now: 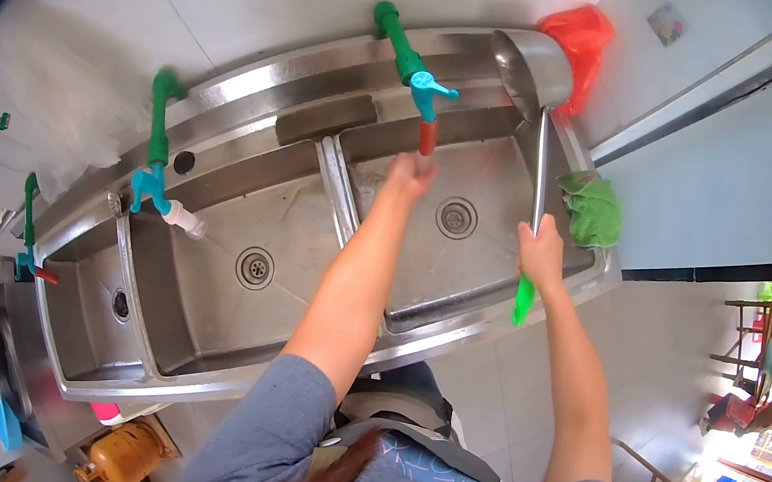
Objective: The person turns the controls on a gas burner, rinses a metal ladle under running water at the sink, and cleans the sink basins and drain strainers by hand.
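Note:
My right hand (541,249) is closed around the long handle of a big metal ladle (555,72). A bright green grip end (523,301) sticks out below that hand, and the ladle's bowl rests up at the sink's back right corner. My left hand (410,177) is closed on the spout end of the middle tap, just under its red-brown pipe (428,136). The tap has a blue lever (429,88) on a green pipe (398,43). Both hands are over the right basin (461,272) of the steel sink. No water stream can be made out.
A green cloth (594,210) hangs over the sink's right rim, with a red plastic bag (580,46) behind the ladle. Another blue tap (151,191) hangs over the middle basin (207,304). An orange gas cylinder (124,454) stands at lower left.

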Tool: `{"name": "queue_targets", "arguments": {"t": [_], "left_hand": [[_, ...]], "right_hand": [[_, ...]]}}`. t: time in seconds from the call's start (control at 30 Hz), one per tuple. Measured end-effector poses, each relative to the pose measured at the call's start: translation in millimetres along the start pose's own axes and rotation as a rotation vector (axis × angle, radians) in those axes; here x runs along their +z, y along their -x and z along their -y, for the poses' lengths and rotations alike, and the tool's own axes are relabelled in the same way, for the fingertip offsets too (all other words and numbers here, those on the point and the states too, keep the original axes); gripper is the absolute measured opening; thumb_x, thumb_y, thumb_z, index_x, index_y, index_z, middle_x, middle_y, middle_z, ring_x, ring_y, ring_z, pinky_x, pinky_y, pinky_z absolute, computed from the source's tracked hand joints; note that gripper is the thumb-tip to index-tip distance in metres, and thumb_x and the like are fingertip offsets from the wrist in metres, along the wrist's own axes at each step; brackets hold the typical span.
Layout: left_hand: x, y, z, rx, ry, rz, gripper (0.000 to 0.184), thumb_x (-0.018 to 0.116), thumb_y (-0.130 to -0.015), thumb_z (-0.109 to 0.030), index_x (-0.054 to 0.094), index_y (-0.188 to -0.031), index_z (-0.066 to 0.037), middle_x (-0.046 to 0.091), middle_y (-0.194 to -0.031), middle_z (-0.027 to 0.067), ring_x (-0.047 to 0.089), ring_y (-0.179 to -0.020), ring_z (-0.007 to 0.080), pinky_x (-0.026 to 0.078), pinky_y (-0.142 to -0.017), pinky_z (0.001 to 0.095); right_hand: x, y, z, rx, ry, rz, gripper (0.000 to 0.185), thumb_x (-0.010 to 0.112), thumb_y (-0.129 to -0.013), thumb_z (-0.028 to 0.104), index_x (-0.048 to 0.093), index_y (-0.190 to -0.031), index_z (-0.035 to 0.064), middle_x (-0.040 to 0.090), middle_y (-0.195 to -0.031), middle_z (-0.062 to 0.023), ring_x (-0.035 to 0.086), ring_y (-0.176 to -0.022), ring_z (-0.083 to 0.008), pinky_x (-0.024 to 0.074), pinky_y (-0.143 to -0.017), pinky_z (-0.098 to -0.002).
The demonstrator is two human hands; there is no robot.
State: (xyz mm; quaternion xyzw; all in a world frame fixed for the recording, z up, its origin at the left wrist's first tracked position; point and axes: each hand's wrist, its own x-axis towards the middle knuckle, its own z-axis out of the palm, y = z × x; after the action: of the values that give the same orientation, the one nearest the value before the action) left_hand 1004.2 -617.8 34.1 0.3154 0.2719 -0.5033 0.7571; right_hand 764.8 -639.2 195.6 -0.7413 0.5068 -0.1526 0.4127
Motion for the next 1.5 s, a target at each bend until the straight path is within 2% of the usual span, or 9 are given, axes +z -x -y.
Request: {"name": "queue_targets", "arguments": {"t": [0.23,0.33,0.43,0.63,0.73,0.93,1.17,1.3,1.5], "left_hand": [[8.4,-4.7,1.3,-0.061,0.318,0.21,0.021,0.031,-0.078,0.007,0.039,-0.096,0.008,0.044,-0.091,0.0173,0.047,-0.089,0.0303,0.047,-0.082,0.0402],[6.0,0.3,-1.3,-0.061,0.265,0.124,0.02,0.033,-0.077,0.007,0.039,-0.096,0.01,0.044,-0.09,0.0174,0.049,-0.086,0.0306,0.047,-0.082,0.0411],[-3.7,14.1,-4.3,-0.056,0.078,0.022,0.021,0.034,-0.077,0.008,0.039,-0.097,0.012,0.046,-0.09,0.0182,0.049,-0.087,0.0297,0.047,-0.082,0.0413],[-23.4,59.1,-20.0,0.15,-0.383,0.055,0.021,0.038,-0.079,0.002,0.044,-0.098,0.009,0.05,-0.093,0.017,0.052,-0.086,0.025,0.047,-0.078,0.0358],[-28.0,100.9,-41.8,0.359,-0.555,0.077,0.021,0.042,-0.08,-0.004,0.047,-0.099,0.005,0.051,-0.094,0.0138,0.053,-0.084,0.0228,0.047,-0.073,0.0324],[-73.7,151.0,-81.6,0.602,-0.503,-0.039,0.025,0.042,-0.081,-0.009,0.047,-0.102,0.005,0.052,-0.096,0.0139,0.053,-0.087,0.0226,0.045,-0.076,0.0321],[-126.7,132.4,-62.9,0.332,-0.3,0.015,0.033,0.036,-0.082,-0.008,0.038,-0.11,0.01,0.045,-0.11,0.0203,0.045,-0.102,0.0288,0.037,-0.089,0.0353],[-125.0,122.1,-22.2,0.28,-0.182,-0.02,0.038,0.035,-0.084,-0.013,0.032,-0.115,0.009,0.039,-0.117,0.0211,0.039,-0.11,0.0301,0.033,-0.094,0.0383],[-91.5,87.3,68.3,0.106,0.202,-0.096,0.042,0.031,-0.085,-0.015,0.028,-0.119,0.01,0.028,-0.127,0.0225,0.03,-0.117,0.0332,0.028,-0.096,0.0415]], "right_hand": [[5.1,67.1,-29.9,0.046,-0.122,0.07,0.018,0.049,-0.08,0.013,0.035,-0.074,0.004,0.043,-0.048,-0.006,0.047,-0.037,-0.0148,0.0364,-0.031,-0.03],[9.6,93.3,-22.9,0.338,-0.443,0.209,0.016,0.05,-0.08,0.013,0.036,-0.074,0.0071,0.039,-0.048,-0.0015,0.041,-0.035,-0.01,0.0336,-0.029,-0.0257],[5.8,103.7,0.2,0.71,-0.827,0.413,0.016,0.049,-0.081,0.011,0.037,-0.071,0.009,0.036,-0.049,0.0021,0.034,-0.034,-0.0061,0.0304,-0.028,-0.0215],[29.9,106.2,-13.4,0.943,-1.432,0.797,0.018,0.044,-0.085,0.013,0.042,-0.068,0.0071,0.035,-0.049,0.0042,0.03,-0.033,-0.0033,0.0256,-0.026,-0.0177],[36.8,106.7,-11.1,1.084,-1.589,0.795,0.02,0.041,-0.086,0.015,0.042,-0.068,0.0069,0.034,-0.049,0.0049,0.029,-0.033,-0.0024,0.0237,-0.026,-0.0169],[38.9,118.3,-0.5,0.819,-1.191,0.686,0.018,0.044,-0.086,0.018,0.039,-0.071,0.0087,0.037,-0.051,0.004,0.031,-0.035,-0.0041,0.0253,-0.028,-0.0191],[42.1,123.9,13.8,0.58,-0.71,0.631,0.017,0.046,-0.084,0.021,0.035,-0.074,0.0122,0.037,-0.053,0.0035,0.034,-0.039,-0.0057,0.0283,-0.031,-0.0218],[-13.3,130.0,-28.5,0.543,-0.634,0.831,0.018,0.046,-0.085,0.022,0.035,-0.075,0.0119,0.036,-0.052,0.0031,0.033,-0.037,-0.0054,0.0307,-0.03,-0.0226],[-85.7,128.6,-82.5,0.436,-0.334,0.754,0.018,0.046,-0.084,0.021,0.035,-0.075,0.0109,0.036,-0.051,0.0024,0.037,-0.037,-0.0059,0.0336,-0.03,-0.0229]]}}
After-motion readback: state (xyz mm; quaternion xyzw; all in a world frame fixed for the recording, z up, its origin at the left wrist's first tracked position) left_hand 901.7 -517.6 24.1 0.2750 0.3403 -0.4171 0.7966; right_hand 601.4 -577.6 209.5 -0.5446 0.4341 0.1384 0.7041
